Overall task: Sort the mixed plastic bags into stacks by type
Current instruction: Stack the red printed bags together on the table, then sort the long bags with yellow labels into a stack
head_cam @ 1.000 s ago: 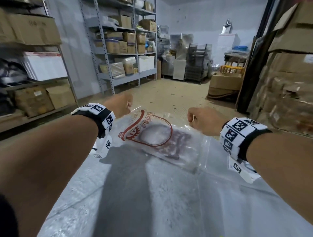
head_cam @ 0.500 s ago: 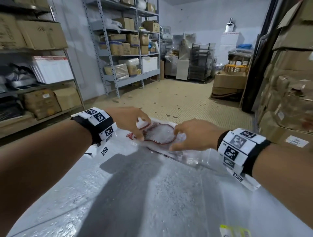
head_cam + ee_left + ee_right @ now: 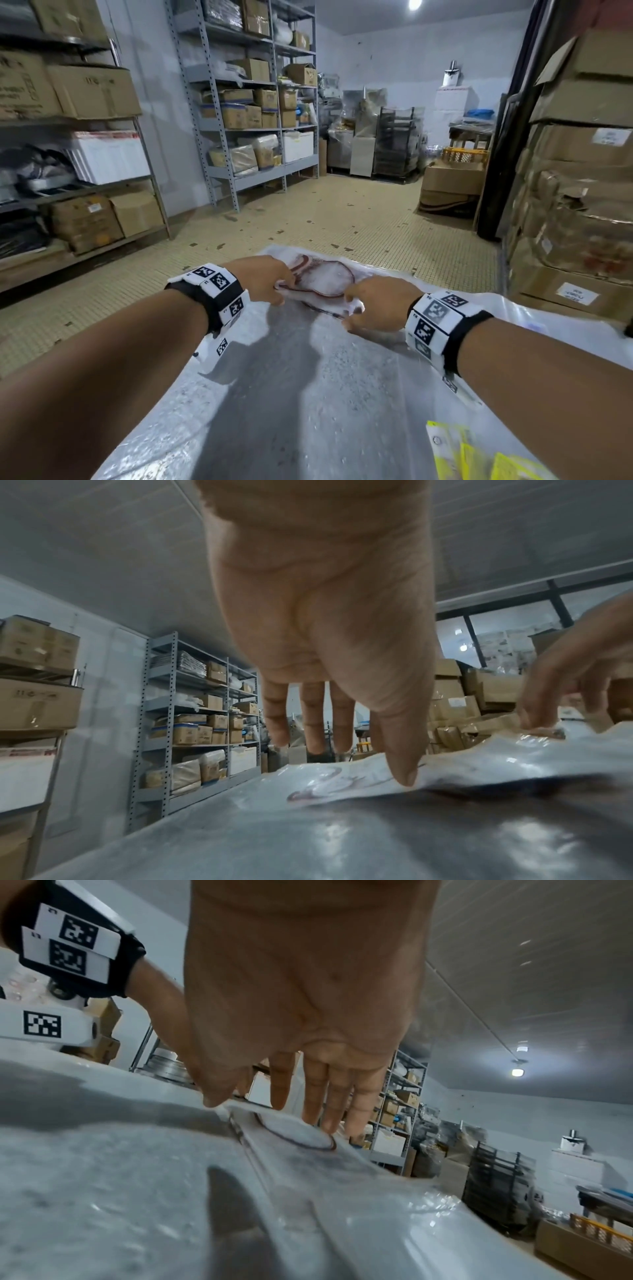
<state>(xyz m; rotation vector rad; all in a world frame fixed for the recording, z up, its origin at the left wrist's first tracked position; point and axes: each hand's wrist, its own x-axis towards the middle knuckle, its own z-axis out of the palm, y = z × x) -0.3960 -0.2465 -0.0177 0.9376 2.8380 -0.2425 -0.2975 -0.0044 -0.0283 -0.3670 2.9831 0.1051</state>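
Two hands are seen at the far end of a plastic-covered table (image 3: 308, 394). One clear bag with a red printed outline (image 3: 322, 277) is laid flat there, near the far edge. At the near right corner a small group of yellow bags (image 3: 479, 455) is partly in frame (three edges can be made out; a firm count cannot be given).

The clear bag appears flat; whether anything is inside cannot be told. Beyond the table, two grey shelving units (image 3: 246, 113) are loaded with cardboard boxes and wrapped bundles, and more boxes (image 3: 582, 171) are stacked at the right.

The left hand (image 3: 263, 279) is reached forward, palm down, at the bag's left edge. In the left wrist view its fingers (image 3: 308, 718) are held nearly straight and pointed down, and the thumb tip is set on the bag's printed surface (image 3: 342, 780); nothing is gripped.

The right hand (image 3: 376, 303) is likewise stretched out, palm down, at the bag's right near edge. In the right wrist view the fingers (image 3: 329, 1093) are extended with their tips on the bag (image 3: 294, 1131), and the thumb is lowered to its near edge. The bag is pressed rather than clasped by both hands.
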